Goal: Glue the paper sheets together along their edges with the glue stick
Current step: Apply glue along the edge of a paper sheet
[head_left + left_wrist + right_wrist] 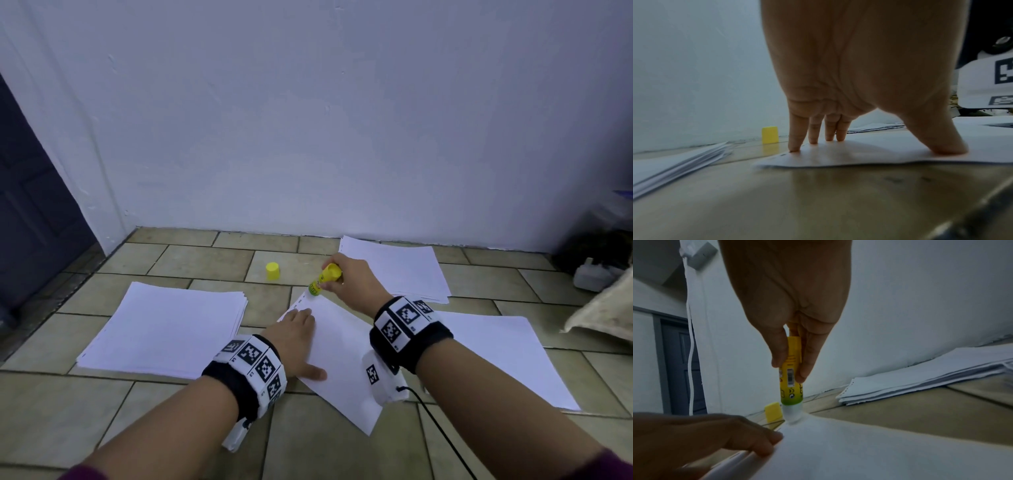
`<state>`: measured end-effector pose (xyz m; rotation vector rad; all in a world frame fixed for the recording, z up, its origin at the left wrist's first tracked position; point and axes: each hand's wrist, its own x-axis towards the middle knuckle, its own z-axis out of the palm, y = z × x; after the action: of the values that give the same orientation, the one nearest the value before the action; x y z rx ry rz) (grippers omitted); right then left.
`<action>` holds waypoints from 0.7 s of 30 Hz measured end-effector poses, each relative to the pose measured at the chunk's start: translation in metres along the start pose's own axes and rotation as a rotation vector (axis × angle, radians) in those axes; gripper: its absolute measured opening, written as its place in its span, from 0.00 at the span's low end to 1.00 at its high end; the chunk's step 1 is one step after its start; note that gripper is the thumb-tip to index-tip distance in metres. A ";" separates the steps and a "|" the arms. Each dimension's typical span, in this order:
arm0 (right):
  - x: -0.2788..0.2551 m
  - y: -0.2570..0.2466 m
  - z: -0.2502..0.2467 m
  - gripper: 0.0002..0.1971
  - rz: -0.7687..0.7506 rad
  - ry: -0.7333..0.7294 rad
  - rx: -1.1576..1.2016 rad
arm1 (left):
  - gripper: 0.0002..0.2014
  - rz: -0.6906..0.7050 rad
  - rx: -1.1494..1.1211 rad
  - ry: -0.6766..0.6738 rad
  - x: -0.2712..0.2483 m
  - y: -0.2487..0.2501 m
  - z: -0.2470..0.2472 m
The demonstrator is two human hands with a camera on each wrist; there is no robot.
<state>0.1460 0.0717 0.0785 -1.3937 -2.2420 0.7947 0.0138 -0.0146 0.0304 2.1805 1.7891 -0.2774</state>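
A white paper sheet (pixel 342 356) lies tilted on the tiled floor in front of me. My left hand (pixel 298 339) presses flat on it, fingers (pixel 813 136) straight and thumb spread near the sheet's left edge. My right hand (pixel 349 277) grips the yellow glue stick (pixel 323 279) between thumb and fingers. The stick's white tip (pixel 792 414) touches the sheet's far corner. The yellow cap (pixel 272 271) stands on the floor beyond the sheet, apart from both hands.
A paper stack (pixel 164 329) lies to the left, another stack (pixel 397 270) by the wall at the back right, and one sheet (pixel 507 356) to the right. A wall (pixel 308 120) closes the far side. Bags and a white bottle (pixel 592 277) sit at right.
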 end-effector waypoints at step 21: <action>-0.066 0.026 -0.080 0.12 0.045 -0.328 -0.561 | 0.26 0.054 0.183 -0.070 -0.001 -0.005 -0.017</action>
<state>0.2393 0.0425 0.1210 -1.6507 -2.8500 0.4412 0.0084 -0.0090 0.0460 2.3073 1.7248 -0.5162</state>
